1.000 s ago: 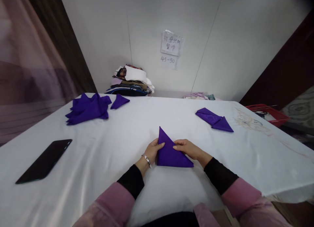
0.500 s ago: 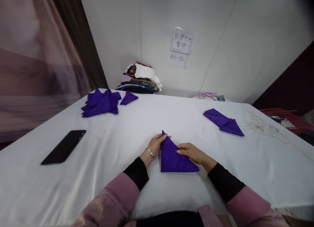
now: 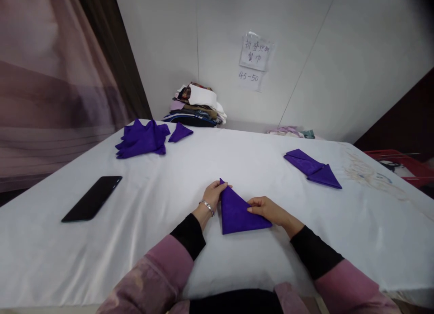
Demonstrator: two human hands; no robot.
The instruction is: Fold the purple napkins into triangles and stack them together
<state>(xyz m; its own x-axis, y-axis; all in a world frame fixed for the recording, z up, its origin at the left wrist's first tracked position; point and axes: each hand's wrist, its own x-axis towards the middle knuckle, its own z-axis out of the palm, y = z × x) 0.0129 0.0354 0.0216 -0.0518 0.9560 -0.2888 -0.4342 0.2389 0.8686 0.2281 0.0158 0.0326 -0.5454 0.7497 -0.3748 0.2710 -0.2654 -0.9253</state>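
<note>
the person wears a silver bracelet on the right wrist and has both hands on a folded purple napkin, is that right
The wrist is wrong: the head view shows the silver bracelet at the left hand, not the right hand. Both hands are indeed on a folded purple napkin.

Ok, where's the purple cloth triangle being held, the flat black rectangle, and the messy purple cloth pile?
Purple folded cloth triangle (image 3: 235, 214): head view, middle of its upper face.
Flat black rectangular slab (image 3: 92, 199): head view, middle of its dark surface.
Rumpled purple cloth pile (image 3: 141, 140): head view, middle of its top.
</note>
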